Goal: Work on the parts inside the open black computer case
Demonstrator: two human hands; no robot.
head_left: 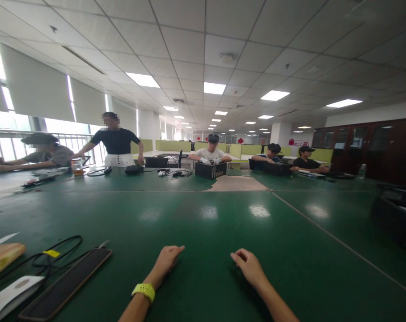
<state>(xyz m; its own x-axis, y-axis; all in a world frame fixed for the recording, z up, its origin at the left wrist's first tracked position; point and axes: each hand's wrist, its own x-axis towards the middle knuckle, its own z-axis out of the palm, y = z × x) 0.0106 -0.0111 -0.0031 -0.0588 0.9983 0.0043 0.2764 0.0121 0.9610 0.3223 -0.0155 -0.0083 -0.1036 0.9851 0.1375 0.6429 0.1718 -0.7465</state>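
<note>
My left hand (170,258) is over the green table (203,223), its fingers curled and pressed together, the tips pointing right. A yellow-green watch band (144,293) circles that wrist. Across from it, my right hand (248,264) is bent inward with its fingertips drawn close to the thumb. Nothing shows in either hand, and a stretch of green tabletop separates the two. Nearest to my left arm lies a phone-like black slab (69,284) with a thin brown edge.
Black cables (48,261) with a yellow tag, a white packet (13,297) and a yellowish package (3,258) lie at left. A black bin (395,214) stands at right. Across the table, a person in white (211,154) works at a black box (210,170); several others are around.
</note>
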